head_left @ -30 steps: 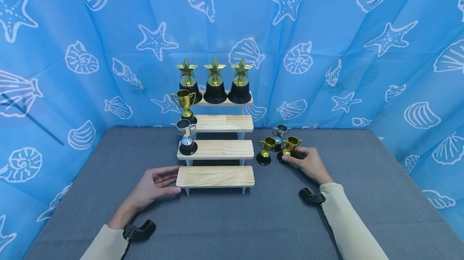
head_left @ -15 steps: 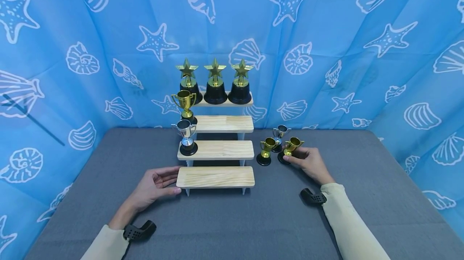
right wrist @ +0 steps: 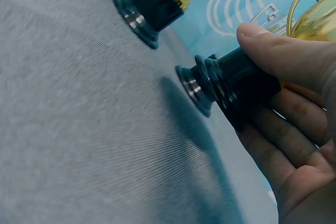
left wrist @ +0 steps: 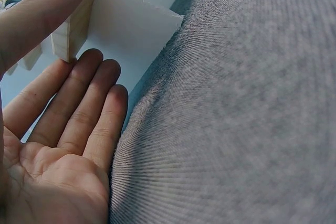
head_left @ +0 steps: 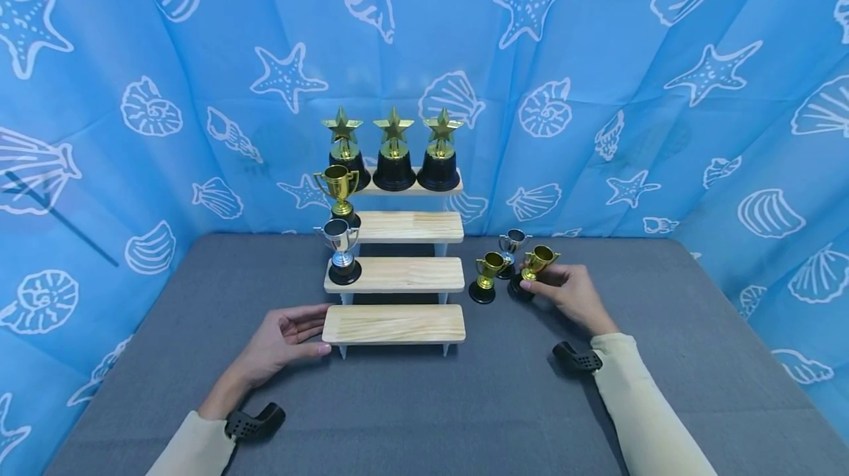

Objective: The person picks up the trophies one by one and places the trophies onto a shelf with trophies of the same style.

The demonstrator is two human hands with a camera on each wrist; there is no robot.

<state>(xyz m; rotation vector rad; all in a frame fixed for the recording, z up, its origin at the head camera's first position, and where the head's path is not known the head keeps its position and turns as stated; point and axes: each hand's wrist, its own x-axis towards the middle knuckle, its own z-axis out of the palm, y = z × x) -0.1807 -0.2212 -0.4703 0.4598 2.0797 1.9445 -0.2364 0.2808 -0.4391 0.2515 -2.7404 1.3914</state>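
Head view: the right hand (head_left: 569,293) pinches a tilted gold cup (head_left: 540,259) low, leaving its bowl free, right of the stepped stand (head_left: 398,323); a silver cup (head_left: 512,241) behind is partly hidden. The left hand (head_left: 275,343) lies at the stand's end, probably to steady it. Left wrist view: its fingers (left wrist: 93,98) are nearly straight and grasp nothing; contact with the lowest board (left wrist: 80,29) is unclear. Right wrist view: thumb and fingers clasp the black base, apparently clear of the counter (right wrist: 89,129); the bowl is cut off.

Grey table (head_left: 424,410), tiered stand (head_left: 394,323), small trophies (head_left: 486,281)
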